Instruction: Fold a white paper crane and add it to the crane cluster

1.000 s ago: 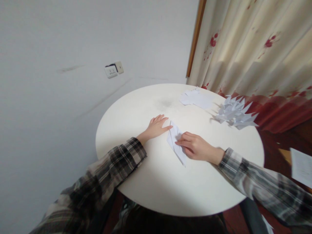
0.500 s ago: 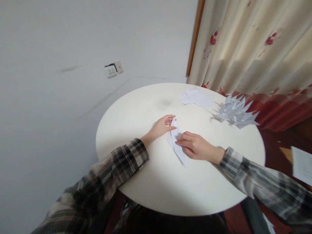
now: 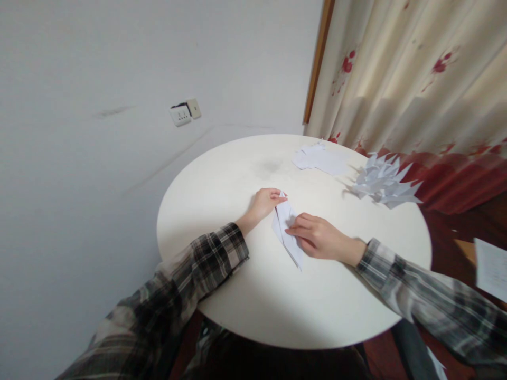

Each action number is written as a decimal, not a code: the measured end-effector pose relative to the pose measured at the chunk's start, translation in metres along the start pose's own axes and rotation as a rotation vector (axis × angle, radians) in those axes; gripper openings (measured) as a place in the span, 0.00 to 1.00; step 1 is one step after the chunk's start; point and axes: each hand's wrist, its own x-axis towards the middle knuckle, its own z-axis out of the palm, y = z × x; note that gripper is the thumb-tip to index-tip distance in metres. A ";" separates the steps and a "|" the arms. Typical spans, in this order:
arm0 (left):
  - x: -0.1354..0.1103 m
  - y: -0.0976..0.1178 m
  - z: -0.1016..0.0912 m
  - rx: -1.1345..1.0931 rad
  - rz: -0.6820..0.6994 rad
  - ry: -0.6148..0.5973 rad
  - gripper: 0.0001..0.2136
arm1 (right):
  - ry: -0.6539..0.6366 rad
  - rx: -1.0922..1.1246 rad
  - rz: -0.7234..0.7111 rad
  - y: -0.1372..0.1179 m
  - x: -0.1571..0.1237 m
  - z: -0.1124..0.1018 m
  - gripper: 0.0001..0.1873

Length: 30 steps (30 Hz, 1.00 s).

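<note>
A white folded paper (image 3: 283, 219), long and kite-shaped with a crease down its middle, lies slantwise on the round white table (image 3: 237, 184). My left hand (image 3: 266, 203) pinches its far tip between thumb and fingers. On the paper's right side rests my right hand (image 3: 319, 236), its fingers bent together and gripping the edge near the middle. The near point of the paper sticks out free below my right hand. Part of the right edge is hidden under those fingers.
Flat white paper sheets (image 3: 320, 159) lie at the table's back right. Beside them stands a cluster of pointed folded paper pieces (image 3: 384, 179). A wall with a socket (image 3: 180, 115) is behind, a curtain (image 3: 380, 79) at the right, and a printed sheet (image 3: 491, 266) lies beyond the table.
My left hand has closed its thumb onto the paper's far tip, moving slightly up and inward. My right hand and the paper have barely moved.
</note>
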 end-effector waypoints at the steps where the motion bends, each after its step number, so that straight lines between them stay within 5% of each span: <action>1: 0.000 0.000 0.000 0.013 0.005 0.006 0.06 | 0.001 0.001 0.000 0.000 0.000 0.000 0.18; 12: 0.002 -0.002 -0.002 0.255 0.070 0.072 0.12 | -0.005 -0.010 0.007 -0.001 0.000 0.001 0.18; 18: -0.014 0.021 -0.001 0.617 0.454 0.178 0.13 | 0.005 -0.045 0.019 0.003 0.000 -0.001 0.17; 26: -0.035 0.047 -0.004 0.611 0.302 -0.468 0.05 | 0.059 0.049 0.042 0.021 -0.005 -0.004 0.18; 30: -0.030 0.046 -0.019 0.626 0.370 -0.657 0.06 | 0.110 0.073 0.188 0.025 -0.011 -0.005 0.16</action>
